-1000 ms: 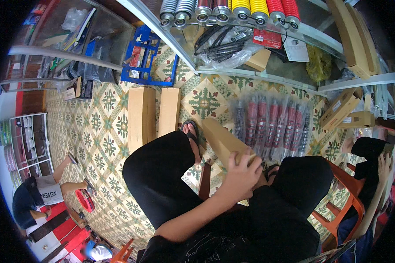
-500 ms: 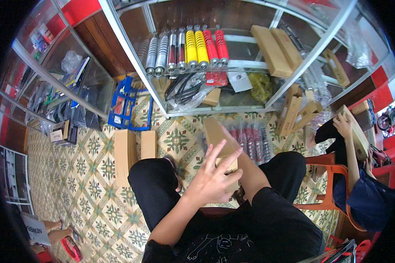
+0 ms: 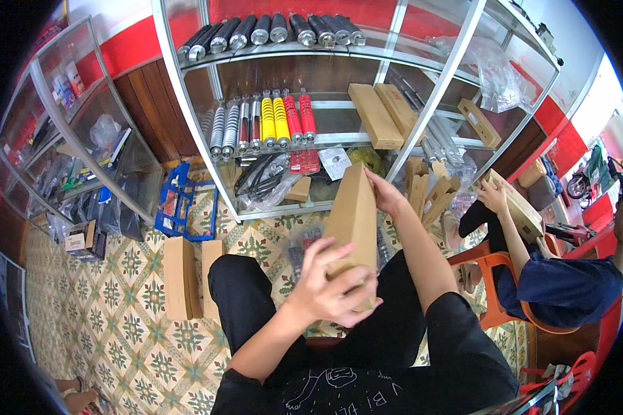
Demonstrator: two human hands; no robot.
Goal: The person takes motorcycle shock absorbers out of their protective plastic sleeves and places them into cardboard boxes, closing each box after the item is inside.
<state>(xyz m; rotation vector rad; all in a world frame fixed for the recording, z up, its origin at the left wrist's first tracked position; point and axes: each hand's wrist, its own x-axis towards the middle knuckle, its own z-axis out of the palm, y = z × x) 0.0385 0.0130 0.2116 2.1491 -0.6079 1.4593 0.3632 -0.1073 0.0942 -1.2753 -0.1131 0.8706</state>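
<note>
A long brown cardboard box (image 3: 353,214) is held lengthwise in front of me above my lap, its far end raised. My right hand (image 3: 389,197) grips its right side close to the far end. Round the near end curl the fingers of my left hand (image 3: 329,287), slightly smeared by motion; the palm side is hidden. Beyond my knees, partly covered by the box, plastic-wrapped shock absorbers (image 3: 295,257) lie on the tiled floor.
Two brown boxes (image 3: 180,277) lie left of my knee, near a blue rack (image 3: 180,200). Ahead, a glass cabinet (image 3: 304,207) holds shock absorbers with red, yellow and silver springs (image 3: 275,121). At right, a person (image 3: 561,283) on an orange chair (image 3: 495,304) holds another box.
The head view has tilted up, showing the upper shelf. The box's far end has risen, and my right hand now shows there. My left fingers, spread before, have curled round the near end.
</note>
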